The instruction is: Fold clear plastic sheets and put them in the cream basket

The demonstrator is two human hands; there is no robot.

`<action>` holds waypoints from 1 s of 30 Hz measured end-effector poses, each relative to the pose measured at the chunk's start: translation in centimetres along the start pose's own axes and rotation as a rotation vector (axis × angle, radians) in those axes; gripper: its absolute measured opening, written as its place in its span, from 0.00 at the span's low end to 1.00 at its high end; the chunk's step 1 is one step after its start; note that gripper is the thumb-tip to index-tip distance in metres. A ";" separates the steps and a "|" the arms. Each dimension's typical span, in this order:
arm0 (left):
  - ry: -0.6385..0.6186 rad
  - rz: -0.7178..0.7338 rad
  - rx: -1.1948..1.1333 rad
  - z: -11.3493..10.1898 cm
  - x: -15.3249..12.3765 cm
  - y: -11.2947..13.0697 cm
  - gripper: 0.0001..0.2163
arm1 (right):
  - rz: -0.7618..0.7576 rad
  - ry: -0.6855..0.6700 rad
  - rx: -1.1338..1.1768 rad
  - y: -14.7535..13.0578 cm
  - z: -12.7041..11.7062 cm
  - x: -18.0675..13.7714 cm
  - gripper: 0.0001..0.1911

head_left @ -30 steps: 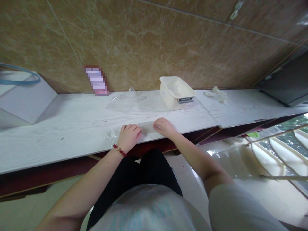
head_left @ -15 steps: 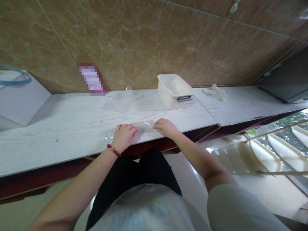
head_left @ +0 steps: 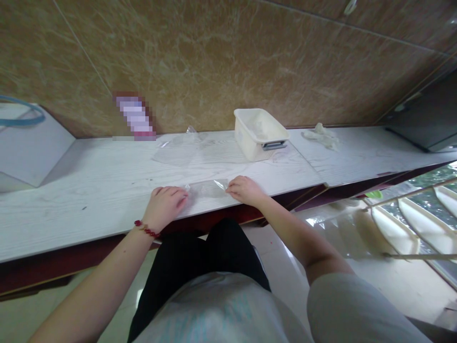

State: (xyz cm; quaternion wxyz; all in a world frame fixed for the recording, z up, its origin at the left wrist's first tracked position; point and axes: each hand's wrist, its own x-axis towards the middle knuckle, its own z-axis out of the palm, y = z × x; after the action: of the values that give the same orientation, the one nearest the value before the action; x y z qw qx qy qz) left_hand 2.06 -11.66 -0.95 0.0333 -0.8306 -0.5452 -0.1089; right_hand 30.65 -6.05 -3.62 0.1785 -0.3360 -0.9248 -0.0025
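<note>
A clear plastic bag (head_left: 209, 189) lies flat near the front edge of the white wood-grain counter (head_left: 107, 190). At its left end, my left hand (head_left: 166, 204) has its fingers curled down together on the plastic, covering that end. My right hand (head_left: 246, 190) pinches the bag's right end between thumb and fingers. Behind them, another sheet of clear plastic (head_left: 193, 147) is spread on the counter, its crumpled corner up against the wall. A cream plastic bin (head_left: 246, 138) with a grey handle stands to the right of that sheet.
A crumpled white cloth or glove (head_left: 321, 136) rests right of the bin. At the far left is a white box-like block (head_left: 32, 152) with a blue hoop (head_left: 24, 121) over it. A dark appliance (head_left: 424, 114) occupies the right end. Cream trays on a rack (head_left: 396, 226) stand lower right.
My left hand has slid left along the plastic bag to its left end, uncovering more of the bag. My right hand has stayed at the right end.
</note>
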 end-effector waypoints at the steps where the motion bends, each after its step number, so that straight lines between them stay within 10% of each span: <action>1: -0.006 -0.015 -0.026 0.0 -0.1 -0.5 0.12 | 0.002 -0.005 0.002 -0.1 -0.1 0.0 0.10; 13: -0.068 -0.051 -0.260 0.6 -3.3 -8.7 0.21 | 0.090 -0.077 0.004 -0.9 -0.9 -0.1 0.17; 30: -0.155 -0.102 -0.265 -1.1 -3.6 -8.0 0.15 | 0.154 -0.047 0.047 -0.8 -0.3 -0.1 0.19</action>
State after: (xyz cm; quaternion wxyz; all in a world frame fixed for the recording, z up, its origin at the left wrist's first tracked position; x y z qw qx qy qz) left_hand -6.73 -11.85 -1.20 -0.1242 -0.8049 -0.5683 -0.1169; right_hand 30.37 -6.77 -3.25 0.1642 -0.4020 -0.8999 0.0408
